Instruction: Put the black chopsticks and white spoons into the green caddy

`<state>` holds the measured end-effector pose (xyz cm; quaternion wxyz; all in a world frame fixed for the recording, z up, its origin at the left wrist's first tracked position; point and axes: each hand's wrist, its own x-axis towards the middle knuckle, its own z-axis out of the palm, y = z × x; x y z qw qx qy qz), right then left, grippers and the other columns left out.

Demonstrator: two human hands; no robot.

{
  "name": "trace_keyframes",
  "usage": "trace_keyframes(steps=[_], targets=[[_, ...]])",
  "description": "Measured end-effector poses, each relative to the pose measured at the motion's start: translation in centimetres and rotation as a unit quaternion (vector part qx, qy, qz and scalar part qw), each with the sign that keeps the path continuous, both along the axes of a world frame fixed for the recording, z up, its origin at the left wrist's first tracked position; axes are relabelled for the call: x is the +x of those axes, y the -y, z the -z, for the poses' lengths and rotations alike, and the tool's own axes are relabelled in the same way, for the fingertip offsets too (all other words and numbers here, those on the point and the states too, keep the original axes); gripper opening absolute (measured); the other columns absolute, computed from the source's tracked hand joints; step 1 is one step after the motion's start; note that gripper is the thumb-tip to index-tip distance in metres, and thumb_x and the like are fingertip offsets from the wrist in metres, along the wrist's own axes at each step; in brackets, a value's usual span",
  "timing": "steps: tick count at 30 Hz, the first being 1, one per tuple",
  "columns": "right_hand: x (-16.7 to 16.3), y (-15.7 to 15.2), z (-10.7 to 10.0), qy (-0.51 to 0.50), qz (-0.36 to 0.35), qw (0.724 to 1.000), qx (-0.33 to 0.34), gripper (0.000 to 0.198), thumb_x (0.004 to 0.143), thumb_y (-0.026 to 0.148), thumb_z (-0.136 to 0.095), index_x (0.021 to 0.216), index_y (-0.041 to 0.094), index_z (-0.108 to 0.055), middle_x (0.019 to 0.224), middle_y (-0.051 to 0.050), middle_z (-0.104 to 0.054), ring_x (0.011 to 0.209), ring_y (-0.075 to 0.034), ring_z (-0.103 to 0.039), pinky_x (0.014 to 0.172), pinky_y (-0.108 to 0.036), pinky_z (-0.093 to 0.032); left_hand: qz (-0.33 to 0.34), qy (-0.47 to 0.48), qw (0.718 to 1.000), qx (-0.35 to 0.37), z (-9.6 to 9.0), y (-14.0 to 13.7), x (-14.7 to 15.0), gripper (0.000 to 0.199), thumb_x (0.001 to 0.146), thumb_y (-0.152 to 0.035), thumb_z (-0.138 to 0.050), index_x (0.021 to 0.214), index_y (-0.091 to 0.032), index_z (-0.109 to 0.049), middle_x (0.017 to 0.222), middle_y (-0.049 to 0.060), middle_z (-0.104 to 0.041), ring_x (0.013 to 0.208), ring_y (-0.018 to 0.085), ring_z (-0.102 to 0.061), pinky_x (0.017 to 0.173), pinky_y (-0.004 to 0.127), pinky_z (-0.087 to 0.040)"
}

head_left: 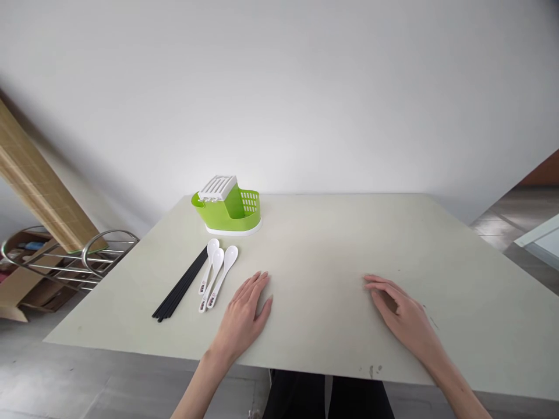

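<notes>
My left hand (244,314) lies on the pale table with its fingers stretched out, holding nothing. Just left of it are three white spoons (221,276), side by side with their bowls pointing away from me and labels on the handles. Beside the spoons lies a bundle of black chopsticks (181,289). Behind them stands a green cutlery holder (216,214) with a white slotted top and a white base. My right hand (402,311) rests on the right part of the table, empty, with fingers loosely curved and the thumb apart.
The table (314,244) meets a white wall (327,93) at its far edge. On the floor to the left stand a metal rack (105,250) and a cardboard box (21,285). A long tan board (41,180) leans there.
</notes>
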<state>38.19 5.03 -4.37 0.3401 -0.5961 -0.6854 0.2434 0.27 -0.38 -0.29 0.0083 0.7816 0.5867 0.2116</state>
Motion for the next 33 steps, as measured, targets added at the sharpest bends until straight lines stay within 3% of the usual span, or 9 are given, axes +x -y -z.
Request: trace_keyframes(steps=[4, 8, 12, 15, 21, 25, 27, 31, 33], targets=[[-0.1, 0.0, 0.0, -0.006, -0.002, 1.000, 0.002, 0.037, 0.103, 0.056, -0.048, 0.109, 0.032, -0.075, 0.143, -0.004, -0.069, 0.113, -0.027, -0.073, 0.076, -0.036, -0.062, -0.009, 0.029, 0.999, 0.035, -1.8, -0.9, -1.4, 0.042, 0.107, -0.034, -0.052, 0.149, -0.029, -0.052, 0.145, 0.006, -0.068, 0.135, 0.025, -0.064, 0.113, 0.043, -0.054], [-0.1, 0.0, 0.1, -0.005, -0.005, 1.000, 0.007, 0.037, 0.103, 0.055, -0.048, 0.110, 0.031, -0.075, 0.143, -0.005, -0.069, 0.114, -0.027, -0.072, 0.077, -0.036, -0.061, -0.074, 0.063, 0.986, 0.132, -5.8, -3.2, -4.0, 0.032, 0.106, -0.036, -0.052, 0.136, -0.026, -0.060, 0.132, 0.009, -0.072, 0.127, 0.028, -0.067, 0.112, 0.046, -0.051], [0.0, 0.0, 0.0, 0.001, -0.006, 1.000, 0.006, 0.036, 0.103, 0.055, -0.048, 0.108, 0.031, -0.075, 0.143, -0.004, -0.069, 0.113, -0.028, -0.072, 0.077, -0.037, -0.061, -0.134, 0.043, 0.972, 0.191, -9.8, -6.3, -6.8, 0.037, 0.105, -0.040, -0.051, 0.138, -0.025, -0.058, 0.144, 0.013, -0.062, 0.138, 0.032, -0.056, 0.120, 0.052, -0.043], [0.0, 0.0, 0.1, -0.002, -0.012, 1.000, 0.003, 0.037, 0.104, 0.054, -0.047, 0.110, 0.031, -0.075, 0.144, -0.005, -0.068, 0.112, -0.028, -0.072, 0.076, -0.038, -0.061, -0.153, 0.017, 0.968, 0.197, -11.5, -8.6, -9.1, 0.048, 0.103, -0.041, -0.052, 0.147, -0.022, -0.050, 0.156, 0.016, -0.051, 0.147, 0.035, -0.046, 0.124, 0.058, -0.037], [0.1, -0.1, 0.5, -0.010, -0.020, 1.000, 0.001, 0.037, 0.104, 0.055, -0.048, 0.113, 0.032, -0.075, 0.145, -0.004, -0.068, 0.116, -0.029, -0.072, 0.075, -0.037, -0.062, -0.160, -0.027, 0.970, 0.183, -11.8, -12.1, -12.6, 0.067, 0.100, -0.042, -0.053, 0.158, -0.014, -0.037, 0.167, 0.024, -0.035, 0.157, 0.039, -0.032, 0.127, 0.060, -0.029], [0.1, -0.1, 0.5, -0.017, -0.024, 1.000, 0.003, 0.038, 0.104, 0.056, -0.048, 0.116, 0.032, -0.075, 0.145, -0.005, -0.068, 0.118, -0.029, -0.071, 0.076, -0.037, -0.063, -0.164, -0.053, 0.977, 0.121, -12.0, -13.5, -13.2, 0.073, 0.098, -0.040, -0.051, 0.164, -0.015, -0.032, 0.174, 0.023, -0.025, 0.158, 0.041, -0.031, 0.124, 0.059, -0.033], [0.1, -0.1, 0.5, -0.016, -0.022, 1.000, 0.003, 0.037, 0.104, 0.055, -0.048, 0.118, 0.032, -0.074, 0.146, -0.005, -0.067, 0.120, -0.029, -0.071, 0.080, -0.038, -0.063, -0.169, -0.064, 0.980, 0.083, -12.2, -14.0, -13.2, 0.075, 0.099, -0.039, -0.048, 0.167, -0.018, -0.027, 0.172, 0.021, -0.030, 0.156, 0.040, -0.036, 0.122, 0.060, -0.036], [0.0, 0.0, 0.4, -0.009, -0.021, 1.000, -0.004, 0.038, 0.105, 0.056, -0.047, 0.117, 0.033, -0.074, 0.146, -0.004, -0.067, 0.122, -0.029, -0.070, 0.081, -0.039, -0.063, -0.165, -0.096, 0.981, 0.026, -12.5, -14.6, -13.2, 0.078, 0.099, -0.036, -0.043, 0.171, -0.019, -0.016, 0.152, 0.020, -0.059, 0.139, 0.038, -0.057, 0.120, 0.064, -0.034], [0.0, 0.0, 0.3, -0.009, -0.022, 1.000, -0.001, 0.038, 0.105, 0.055, -0.047, 0.116, 0.032, -0.075, 0.146, -0.005, -0.067, 0.122, -0.030, -0.070, 0.080, -0.039, -0.063, -0.172, -0.107, 0.979, 0.019, -12.5, -14.8, -13.2, 0.079, 0.098, -0.034, -0.042, 0.171, -0.020, -0.014, 0.146, 0.020, -0.064, 0.132, 0.038, -0.062, 0.116, 0.063, -0.039]])
